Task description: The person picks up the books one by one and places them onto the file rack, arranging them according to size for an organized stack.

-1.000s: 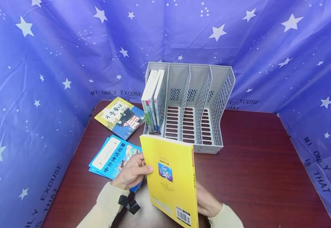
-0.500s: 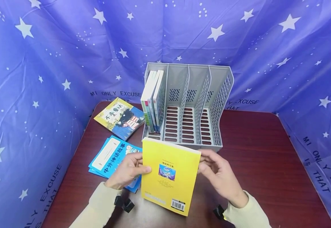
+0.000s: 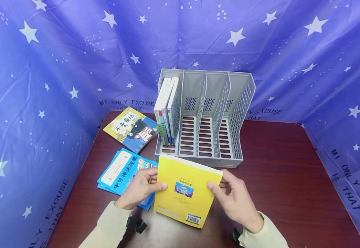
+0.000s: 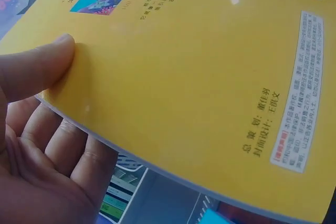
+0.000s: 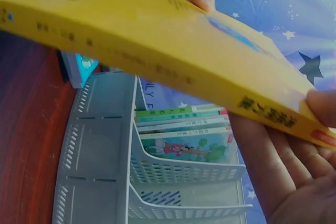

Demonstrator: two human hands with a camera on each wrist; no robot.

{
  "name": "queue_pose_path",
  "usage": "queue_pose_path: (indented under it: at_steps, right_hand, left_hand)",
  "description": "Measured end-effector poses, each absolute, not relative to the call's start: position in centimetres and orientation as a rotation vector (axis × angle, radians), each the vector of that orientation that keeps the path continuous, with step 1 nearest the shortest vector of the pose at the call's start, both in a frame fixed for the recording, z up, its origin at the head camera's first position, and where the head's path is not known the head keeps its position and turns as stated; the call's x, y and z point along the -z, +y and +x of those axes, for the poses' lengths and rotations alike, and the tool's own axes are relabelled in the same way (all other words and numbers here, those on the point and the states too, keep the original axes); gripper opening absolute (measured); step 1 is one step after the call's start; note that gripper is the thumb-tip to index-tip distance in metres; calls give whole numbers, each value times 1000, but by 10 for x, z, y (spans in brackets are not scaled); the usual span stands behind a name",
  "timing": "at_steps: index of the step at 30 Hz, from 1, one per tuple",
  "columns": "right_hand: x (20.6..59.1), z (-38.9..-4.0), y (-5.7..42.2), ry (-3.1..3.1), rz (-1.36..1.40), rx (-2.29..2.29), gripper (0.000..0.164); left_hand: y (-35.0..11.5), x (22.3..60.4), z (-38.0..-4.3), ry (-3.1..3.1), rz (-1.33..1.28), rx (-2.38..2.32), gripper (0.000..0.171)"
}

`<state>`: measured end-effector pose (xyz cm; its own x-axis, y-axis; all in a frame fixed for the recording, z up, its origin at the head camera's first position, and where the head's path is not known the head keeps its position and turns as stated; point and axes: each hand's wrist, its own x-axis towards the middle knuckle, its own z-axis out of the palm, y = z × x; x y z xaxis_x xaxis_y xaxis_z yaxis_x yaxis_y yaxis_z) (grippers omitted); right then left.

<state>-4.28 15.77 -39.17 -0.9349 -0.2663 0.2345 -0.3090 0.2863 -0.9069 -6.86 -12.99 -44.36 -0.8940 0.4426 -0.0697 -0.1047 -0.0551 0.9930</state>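
A yellow book (image 3: 184,193) is held up in front of the file rack, its back cover with a small picture and barcode facing me. My left hand (image 3: 143,186) pinches its left edge, thumb on the cover and fingers behind. At the upper right corner my right hand (image 3: 237,199) grips it the same way. In the right wrist view the yellow book's spine (image 5: 157,66) runs across, with right fingers (image 5: 273,156) beneath it. The left wrist view has the left thumb (image 4: 42,66) pressing the yellow cover (image 4: 173,77).
Behind the book stands a grey file rack (image 3: 217,160), several books (image 3: 167,110) upright in its leftmost slot. On the table (image 3: 279,179) at left lie blue books (image 3: 121,172) and a yellow-and-blue picture book (image 3: 131,129). A starry curtain (image 3: 180,34) surrounds the table.
My right hand has come up from behind the yellow book to its upper right corner, its thumb now on the cover. The book has turned its back cover more squarely toward me and tilted back.
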Motion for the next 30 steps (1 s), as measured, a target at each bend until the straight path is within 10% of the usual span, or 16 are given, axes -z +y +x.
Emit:
queue_pose_path:
  at_steps: [20, 30]
  right_hand:
    - [372, -43, 153, -2238, 739, -1348, 33]
    - [342, -76, 161, -1967, 620, -1226, 20]
  left_hand:
    - [-135, 437, -58, 2242, 317, -1814, 36]
    - [-167, 461, -31, 2728, -389, -1285, 25]
